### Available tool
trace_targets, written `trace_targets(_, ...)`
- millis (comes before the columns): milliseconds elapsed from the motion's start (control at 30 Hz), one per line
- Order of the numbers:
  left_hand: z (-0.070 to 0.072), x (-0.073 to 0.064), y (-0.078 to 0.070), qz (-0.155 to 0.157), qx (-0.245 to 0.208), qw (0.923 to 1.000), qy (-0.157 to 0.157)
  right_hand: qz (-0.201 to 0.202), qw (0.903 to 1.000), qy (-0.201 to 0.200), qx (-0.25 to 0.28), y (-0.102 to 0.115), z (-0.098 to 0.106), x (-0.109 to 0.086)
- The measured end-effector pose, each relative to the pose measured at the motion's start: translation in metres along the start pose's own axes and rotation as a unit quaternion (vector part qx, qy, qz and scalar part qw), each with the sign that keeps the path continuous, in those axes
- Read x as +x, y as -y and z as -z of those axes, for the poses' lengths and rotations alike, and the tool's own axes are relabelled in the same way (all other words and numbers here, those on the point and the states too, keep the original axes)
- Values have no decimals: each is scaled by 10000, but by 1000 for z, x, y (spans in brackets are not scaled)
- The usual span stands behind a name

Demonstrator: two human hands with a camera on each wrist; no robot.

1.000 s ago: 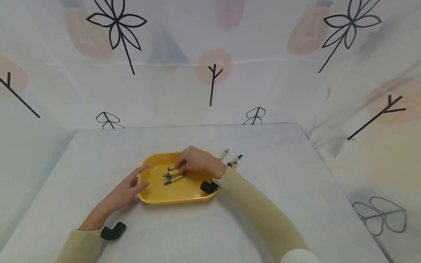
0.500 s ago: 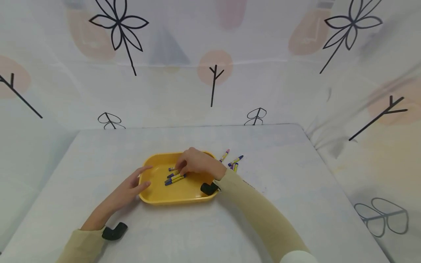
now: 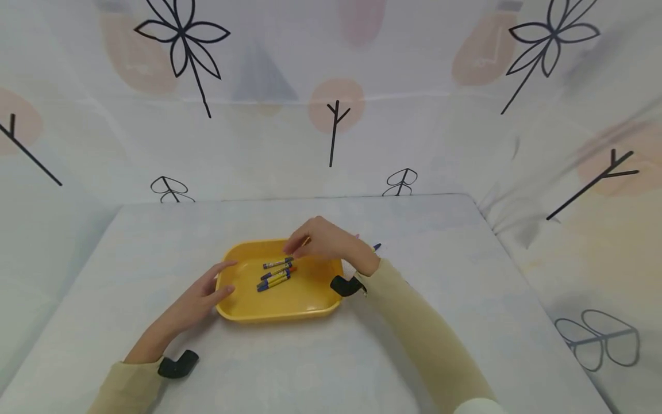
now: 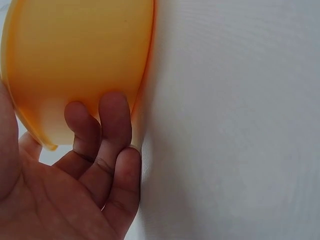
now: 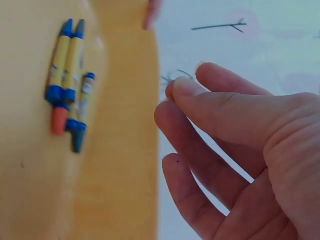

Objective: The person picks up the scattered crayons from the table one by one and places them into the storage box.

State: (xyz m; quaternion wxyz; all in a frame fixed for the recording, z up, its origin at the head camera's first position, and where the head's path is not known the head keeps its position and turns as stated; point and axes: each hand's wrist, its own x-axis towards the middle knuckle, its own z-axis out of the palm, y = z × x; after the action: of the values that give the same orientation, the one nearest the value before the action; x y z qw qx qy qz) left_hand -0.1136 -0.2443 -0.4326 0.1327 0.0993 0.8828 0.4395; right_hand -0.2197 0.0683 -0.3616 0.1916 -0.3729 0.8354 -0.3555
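My left hand (image 3: 199,299) grips the left end of a yellow tray (image 3: 310,296), thumb and forefinger at the rim. The left wrist view shows the other fingers (image 4: 115,120) bent against its outer wall. Several crayons (image 3: 274,282) in yellow wrappers with blue bands lie in a loose cluster inside, mostly with blue tips. One orange-red tip (image 5: 59,120) shows in the right wrist view. Above the tray's far rim hovers my right hand (image 3: 326,238), fingers loosely bent, thumb near the forefinger, nothing between them.
Just right of the tray, a blue-tipped crayon (image 3: 377,247) lies on the white-covered table (image 3: 248,368), partly hidden by my right wrist. A pink crayon tip (image 3: 357,236) shows beside it. A patterned cloth (image 3: 414,132) hangs behind the table.
My right hand has risen off the crayons, moving back and right, and the crayons under it now show. Some crayons have shifted slightly. My left hand has stayed on the tray.
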Motion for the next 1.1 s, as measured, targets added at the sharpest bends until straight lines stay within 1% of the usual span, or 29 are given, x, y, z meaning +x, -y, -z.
trace_targets(100, 0, 1, 1, -10, -22, 10000, 1, -110, 9992, -371, -67, -3, 14, -15)
trace_targets(233, 1, 2, 1, 36, 21, 10000, 12, -363, 9957, -835, -172, -18, 30, -43)
trace_targets(333, 1, 4, 1, 79, 9, 10000, 54, -531, 9928, -1038, -257, -33, 40, -66)
trace_targets(433, -1, 5, 0, 97, -80, 9999, 93, -756, 9902, -1129, -321, -49, 44, -91)
trace_targets(500, -3, 5, 0, 92, -102, 9999, 83, -849, 9889, -1139, -430, -61, 41, -106)
trace_targets(600, -3, 4, 0, 106, -48, 9999, 20, -855, 9891, -1060, -554, -80, 30, -125)
trace_targets(733, -2, 1, -1, 158, 45, 9999, -8, -802, 9901, -971, -619, -94, 13, -141)
trace_targets(867, -1, 0, -1, 202, 97, 9997, -19, -815, 9893, -977, -718, -93, -1, -146)
trace_targets(1100, 0, 0, -1, 169, 76, 9998, -11, -1310, 9831, -872, -935, -83, -16, -143)
